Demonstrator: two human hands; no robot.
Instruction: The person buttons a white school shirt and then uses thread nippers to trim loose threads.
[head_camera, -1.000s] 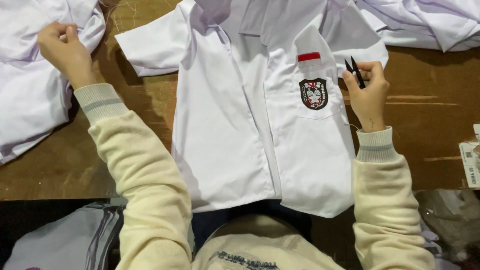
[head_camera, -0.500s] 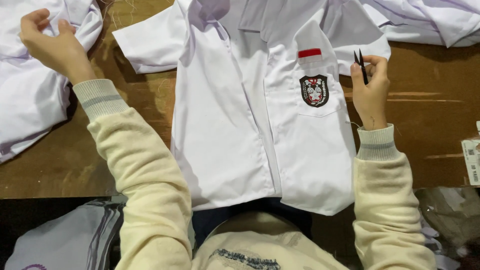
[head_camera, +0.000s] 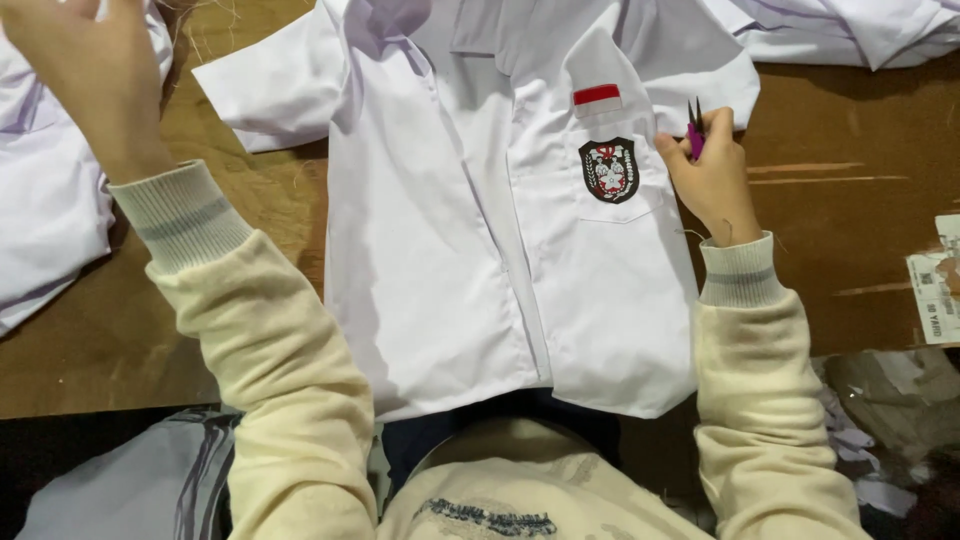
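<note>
Beside the shirt (head_camera: 450, 260) pocket, right hand (head_camera: 712, 180) grips snips (head_camera: 693, 128)

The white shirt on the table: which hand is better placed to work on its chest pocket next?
Probably the right hand. It holds small snips and rests at the edge of the white shirt, just beside the pocket badge. The left hand is raised far off, over another white garment.

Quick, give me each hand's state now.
Left hand: raised over the table's left side; grip cannot be told.
Right hand: closed on small thread snips.
</note>
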